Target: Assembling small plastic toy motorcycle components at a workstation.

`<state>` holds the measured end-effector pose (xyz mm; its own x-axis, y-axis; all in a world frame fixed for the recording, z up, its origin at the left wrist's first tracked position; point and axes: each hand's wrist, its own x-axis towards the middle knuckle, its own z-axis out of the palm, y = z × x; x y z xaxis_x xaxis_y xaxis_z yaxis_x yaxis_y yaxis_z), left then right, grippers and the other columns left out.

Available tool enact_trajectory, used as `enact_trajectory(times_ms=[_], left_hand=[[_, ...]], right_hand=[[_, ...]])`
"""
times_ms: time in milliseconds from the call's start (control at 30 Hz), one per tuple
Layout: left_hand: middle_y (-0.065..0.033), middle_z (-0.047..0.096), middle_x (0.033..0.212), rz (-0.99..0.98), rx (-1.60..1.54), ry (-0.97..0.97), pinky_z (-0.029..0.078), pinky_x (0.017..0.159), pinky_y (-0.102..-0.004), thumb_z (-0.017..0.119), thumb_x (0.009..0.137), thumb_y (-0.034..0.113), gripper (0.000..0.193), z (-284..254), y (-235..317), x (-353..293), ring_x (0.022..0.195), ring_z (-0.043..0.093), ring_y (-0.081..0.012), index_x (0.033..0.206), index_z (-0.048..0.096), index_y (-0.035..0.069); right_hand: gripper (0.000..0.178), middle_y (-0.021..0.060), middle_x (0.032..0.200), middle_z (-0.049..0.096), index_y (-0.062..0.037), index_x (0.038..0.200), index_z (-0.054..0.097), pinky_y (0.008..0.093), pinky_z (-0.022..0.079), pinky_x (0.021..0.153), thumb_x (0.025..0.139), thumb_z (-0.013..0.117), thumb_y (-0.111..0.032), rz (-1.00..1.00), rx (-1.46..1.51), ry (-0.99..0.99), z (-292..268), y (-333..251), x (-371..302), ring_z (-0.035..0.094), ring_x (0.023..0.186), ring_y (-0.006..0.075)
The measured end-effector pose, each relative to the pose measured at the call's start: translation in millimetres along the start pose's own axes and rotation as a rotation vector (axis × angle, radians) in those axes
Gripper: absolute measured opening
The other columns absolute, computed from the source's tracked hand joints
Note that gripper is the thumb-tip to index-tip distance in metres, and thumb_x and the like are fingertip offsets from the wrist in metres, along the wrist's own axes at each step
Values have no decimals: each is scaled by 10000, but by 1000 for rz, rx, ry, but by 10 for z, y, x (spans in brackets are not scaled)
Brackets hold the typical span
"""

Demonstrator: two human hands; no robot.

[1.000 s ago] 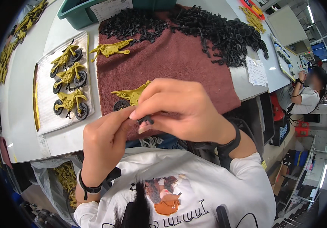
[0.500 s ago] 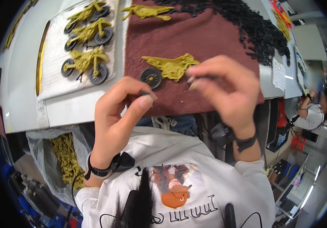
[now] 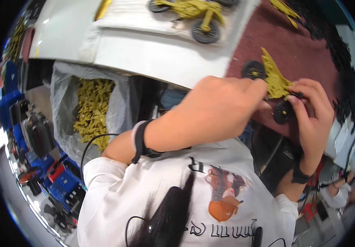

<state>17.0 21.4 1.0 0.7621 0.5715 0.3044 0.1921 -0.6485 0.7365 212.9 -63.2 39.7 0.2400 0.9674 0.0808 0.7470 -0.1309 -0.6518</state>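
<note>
Cloth (image 3: 299,57); motorbike (image 3: 277,85) aslant, tail (image 3: 266,59) top-left; left hand (image 3: 222,108), right hand (image 3: 315,106) apparently gripping it

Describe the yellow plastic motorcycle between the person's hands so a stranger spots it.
Start at the maroon cloth on the right side of the view. Near its lower edge, between the left hand and right hand, is the yellow plastic motorcycle, flanked by two round black wheels. Unlike the yellow motorcycle on the white pad, this one has hands at it.
</note>
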Motion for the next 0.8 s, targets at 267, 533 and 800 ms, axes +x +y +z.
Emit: enact_trajectory(times_ms=[267,533,800], left_hand=[[-106,530,602,-33,245,-94,390,454,-381,674,831,138,169,-31,68,89,500,523,-313,775,539,53],[-74,563,631,24,338,-144,395,453,-370,668,823,136,135,117,121,132,525,552,-279,794,562,59],[-75,565,614,-50,356,-159,402,448,-380,632,838,142,158,222,214,122,512,556,-282,737,539,61]], right_hand=[[151,74,931,641,25,924,662,227,453,738,776,642,46,16,44,-57,-210,44,-39,598,848,130],[155,59,912,648,34,954,658,219,452,800,800,644,29,42,67,-54,-321,149,-80,603,850,119],[208,35,924,641,15,1008,639,211,453,772,801,656,8,145,151,-55,-383,227,83,583,849,79]])
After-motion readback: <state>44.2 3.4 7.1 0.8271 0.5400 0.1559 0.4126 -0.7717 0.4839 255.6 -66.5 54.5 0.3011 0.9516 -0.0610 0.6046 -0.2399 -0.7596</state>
